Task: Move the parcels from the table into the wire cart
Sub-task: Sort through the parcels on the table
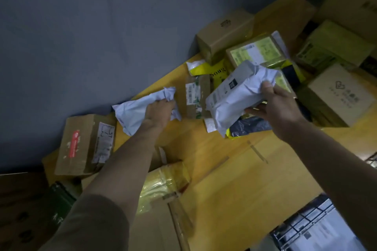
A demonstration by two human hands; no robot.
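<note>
A sleeve [87, 224] is seen nearest the lens. A white mailer [134, 112] is gripped on the table [234, 169] by the left hand [161, 111]. A grey-white mailer [234, 98] is held raised by the right hand [275, 110], fingers curled around it. The wire cart [318, 228] is seen below the right fingers.

Both arms are reaching forward; the left hand [161, 110] and right hand [274, 108] are each gripping something, fingers curled.

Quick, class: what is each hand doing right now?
Left hand: grips a crumpled white mailer bag lying on the table.
Right hand: holds a second white mailer bag, lifted above the pile.
</note>
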